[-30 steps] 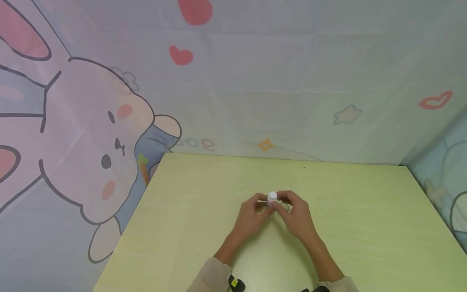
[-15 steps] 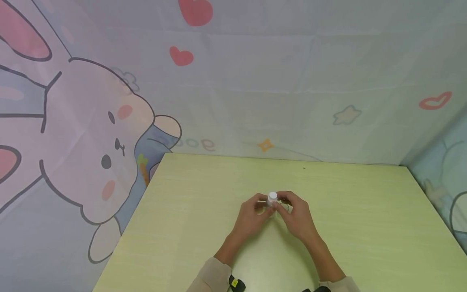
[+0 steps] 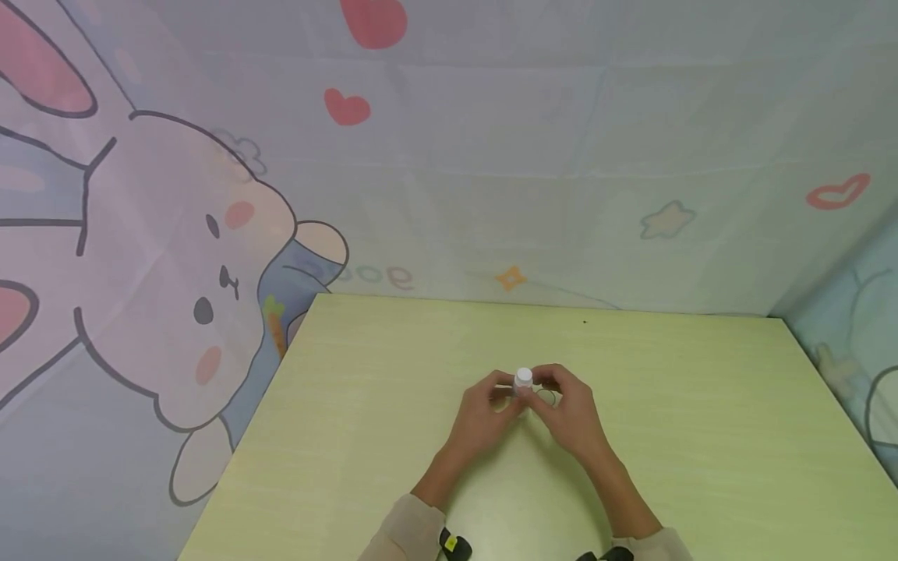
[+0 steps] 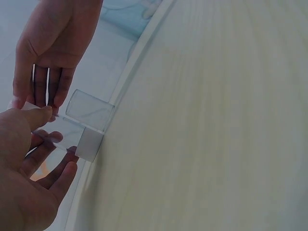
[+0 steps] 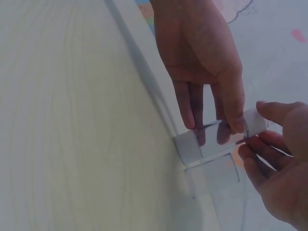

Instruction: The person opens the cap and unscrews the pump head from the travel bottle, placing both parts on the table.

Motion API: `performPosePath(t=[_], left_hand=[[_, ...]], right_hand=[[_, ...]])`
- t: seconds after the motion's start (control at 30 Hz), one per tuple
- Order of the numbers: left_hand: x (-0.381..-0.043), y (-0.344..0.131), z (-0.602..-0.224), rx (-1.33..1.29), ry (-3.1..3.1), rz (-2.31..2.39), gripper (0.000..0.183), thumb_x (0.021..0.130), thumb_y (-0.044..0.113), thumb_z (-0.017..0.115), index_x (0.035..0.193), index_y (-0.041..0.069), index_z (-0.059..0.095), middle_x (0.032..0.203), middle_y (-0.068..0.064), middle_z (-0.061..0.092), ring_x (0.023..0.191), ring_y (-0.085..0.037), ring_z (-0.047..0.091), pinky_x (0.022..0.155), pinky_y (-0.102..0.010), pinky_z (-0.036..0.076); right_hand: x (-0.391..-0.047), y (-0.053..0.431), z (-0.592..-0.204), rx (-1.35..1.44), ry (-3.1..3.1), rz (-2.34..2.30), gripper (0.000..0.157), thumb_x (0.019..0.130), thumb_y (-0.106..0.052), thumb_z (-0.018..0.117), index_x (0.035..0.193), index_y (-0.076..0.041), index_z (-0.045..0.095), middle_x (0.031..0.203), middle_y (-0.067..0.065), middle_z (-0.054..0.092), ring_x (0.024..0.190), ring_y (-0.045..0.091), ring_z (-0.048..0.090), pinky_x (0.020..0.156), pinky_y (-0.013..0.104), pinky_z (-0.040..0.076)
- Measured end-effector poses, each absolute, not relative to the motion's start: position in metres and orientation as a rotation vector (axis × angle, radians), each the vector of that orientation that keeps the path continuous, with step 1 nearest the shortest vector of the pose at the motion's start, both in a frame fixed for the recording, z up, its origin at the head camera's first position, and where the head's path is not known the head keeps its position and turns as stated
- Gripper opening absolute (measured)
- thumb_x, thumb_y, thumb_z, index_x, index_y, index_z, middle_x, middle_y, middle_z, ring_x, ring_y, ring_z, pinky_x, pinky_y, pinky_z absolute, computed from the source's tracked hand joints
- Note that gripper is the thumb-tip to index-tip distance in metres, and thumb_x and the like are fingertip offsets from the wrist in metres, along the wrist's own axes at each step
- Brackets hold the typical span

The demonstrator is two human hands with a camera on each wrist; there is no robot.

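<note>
A small bottle stands upright on the table, with a white cap (image 3: pixel 523 375), a see-through body and a white base (image 4: pixel 89 144). My left hand (image 3: pixel 484 413) holds the body between thumb and fingers from the left. From the other side my right hand (image 3: pixel 571 413) pinches the top end at the cap, which the right wrist view shows with the thumb on one side and fingertips opposite. Close beside the bottle, on the right hand's side, is a clear cup-like cylinder (image 4: pixel 90 110); its rim shows past the right fingers in the head view.
The pale yellow-green table (image 3: pixel 393 351) runs back to a printed cloth (image 3: pixel 491 140) with a rabbit, hearts and stars. A tiny dark speck (image 3: pixel 585 322) lies near the back edge. Both wrists wear black devices, such as the left strap (image 3: pixel 456 544).
The right hand's fingers have shifted very slightly at the cap. The left hand and the bottle keep their place.
</note>
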State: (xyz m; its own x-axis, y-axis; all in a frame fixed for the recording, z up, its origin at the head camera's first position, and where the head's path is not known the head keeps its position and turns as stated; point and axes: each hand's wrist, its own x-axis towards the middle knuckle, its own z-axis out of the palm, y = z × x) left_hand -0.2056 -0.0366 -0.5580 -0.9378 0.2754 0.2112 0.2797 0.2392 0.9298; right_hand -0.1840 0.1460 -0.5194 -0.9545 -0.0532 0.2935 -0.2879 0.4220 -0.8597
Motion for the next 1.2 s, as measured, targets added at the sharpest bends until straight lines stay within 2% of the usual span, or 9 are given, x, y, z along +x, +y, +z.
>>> performPosePath(t=[0.23, 0.67, 1.0, 1.2], left_hand=[[-0.2042, -0.0367, -0.5563, -0.559, -2.461, -1.868, 0.025, 0.101, 0.040, 0.075, 0.122, 0.027, 0.070, 0.132, 0.009, 0.069, 0.119, -0.019, 0.070, 0.105, -0.038, 0.056], [-0.2047, -0.0365, -0.5570, -0.578, -2.428, -1.868, 0.024, 0.101, 0.035, 0.076, 0.122, 0.023, 0.071, 0.130, 0.005, 0.071, 0.116, -0.022, 0.072, 0.103, -0.041, 0.057], [-0.2045, -0.0374, -0.5572, -0.575, -2.437, -1.881, 0.024, 0.101, 0.035, 0.076, 0.122, 0.025, 0.070, 0.131, 0.007, 0.070, 0.118, -0.021, 0.071, 0.104, -0.038, 0.057], [-0.2053, -0.0365, -0.5574, -0.567, -2.428, -1.879, 0.023, 0.101, 0.032, 0.076, 0.121, 0.023, 0.071, 0.130, 0.005, 0.071, 0.117, -0.021, 0.072, 0.104, -0.039, 0.057]], right_hand=[[-0.1836, 0.1452, -0.5176, 0.251, -2.467, 1.563, 0.031, 0.094, -0.025, 0.085, 0.115, -0.010, 0.069, 0.113, 0.007, 0.072, 0.112, 0.030, 0.067, 0.103, 0.053, 0.054], [-0.1823, 0.1454, -0.5186, 0.277, -2.451, 1.578, 0.030, 0.096, -0.025, 0.082, 0.120, -0.010, 0.071, 0.118, 0.006, 0.073, 0.114, 0.030, 0.068, 0.104, 0.055, 0.054], [-0.1833, 0.1477, -0.5217, 0.329, -2.452, 1.547, 0.028, 0.098, -0.017, 0.079, 0.123, -0.007, 0.072, 0.120, 0.008, 0.074, 0.115, 0.032, 0.068, 0.103, 0.055, 0.055], [-0.1820, 0.1470, -0.5191, 0.319, -2.454, 1.573, 0.031, 0.098, -0.026, 0.080, 0.123, -0.010, 0.071, 0.122, 0.005, 0.073, 0.116, 0.029, 0.067, 0.104, 0.054, 0.054]])
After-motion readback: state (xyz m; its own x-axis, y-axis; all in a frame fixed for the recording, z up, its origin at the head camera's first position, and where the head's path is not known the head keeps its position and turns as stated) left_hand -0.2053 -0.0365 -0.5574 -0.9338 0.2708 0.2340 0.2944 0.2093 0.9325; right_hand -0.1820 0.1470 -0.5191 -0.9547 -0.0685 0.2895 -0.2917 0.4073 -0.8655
